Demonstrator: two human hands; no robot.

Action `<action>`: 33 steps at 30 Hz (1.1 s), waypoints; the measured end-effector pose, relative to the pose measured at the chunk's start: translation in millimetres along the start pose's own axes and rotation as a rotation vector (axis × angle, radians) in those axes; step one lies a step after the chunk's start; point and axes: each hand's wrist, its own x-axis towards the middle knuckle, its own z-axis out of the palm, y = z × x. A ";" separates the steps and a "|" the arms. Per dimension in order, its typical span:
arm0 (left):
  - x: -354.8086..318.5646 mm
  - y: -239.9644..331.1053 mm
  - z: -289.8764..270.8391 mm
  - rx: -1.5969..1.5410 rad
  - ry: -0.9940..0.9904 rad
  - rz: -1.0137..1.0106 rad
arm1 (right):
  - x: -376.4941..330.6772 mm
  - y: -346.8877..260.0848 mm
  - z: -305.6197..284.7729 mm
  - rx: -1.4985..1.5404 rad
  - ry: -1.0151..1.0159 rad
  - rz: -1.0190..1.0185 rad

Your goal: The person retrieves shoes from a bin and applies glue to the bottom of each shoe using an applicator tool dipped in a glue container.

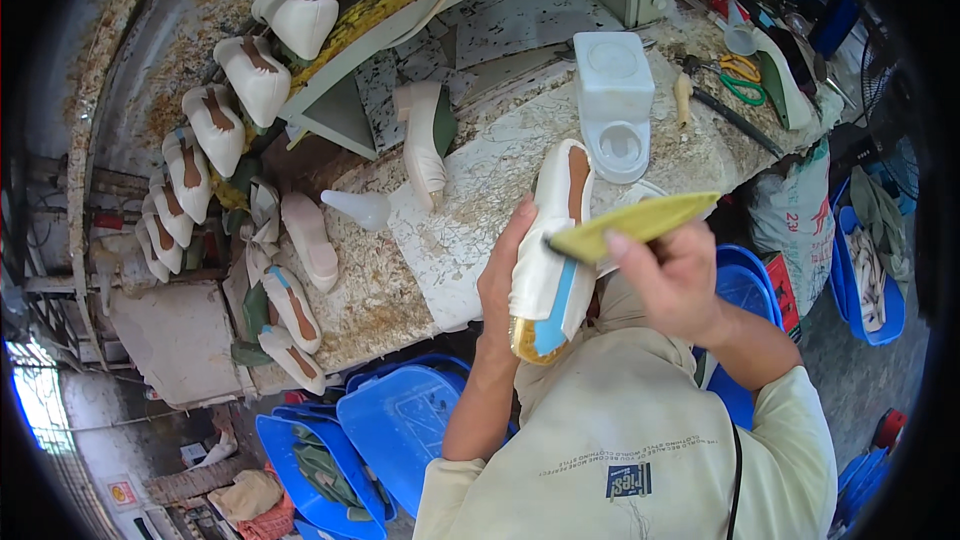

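shoe [532,275] held up in front of the person's body, at the near edge of a crusted workbench [345,325], its long axis running nearly straight away from the chest. the left hand [504,265] is clamped along its left side; some of those fingers are hidden behind it. the right hand [680,282] pinches a yellow-green strip [650,220], thumb on the near side; its dark tip overlaps the shoe's middle, though whether it touches cannot be told. the shoe will probably feel firm and fairly solid, as if stretched over a rigid form, with a thin, softer skin that could mark or smudge. it seems unlikely to break; the smooth cream sides may slip a little. the best hold is likely around the sides at the middle, palm under, leaving the uppermost face free. in looks it is cream and slender, wrinkled at its folded edges, with a brown inlay [578,183] toward the far end, a bright blue band [556,315] lower down, and a shiny gold tip [523,338] nearest the person.
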 end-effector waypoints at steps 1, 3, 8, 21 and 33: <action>12.0 21.7 5.3 -0.516 0.092 -0.548 | 2.4 -0.5 -7.1 -0.006 0.012 0.001; 13.0 32.4 26.1 -0.503 0.178 -0.431 | 6.0 -1.7 -16.7 -0.308 -0.066 -0.170; 25.9 31.2 23.1 -0.550 0.194 -0.516 | -11.6 -14.7 -7.2 -0.132 -0.349 -0.460; 12.6 67.5 -18.3 -0.060 0.232 0.235 | 77.1 36.8 -87.8 -0.682 0.027 0.097; 293.7 451.3 59.3 0.185 0.480 0.605 | -79.8 6.6 -148.1 -0.774 -0.142 0.403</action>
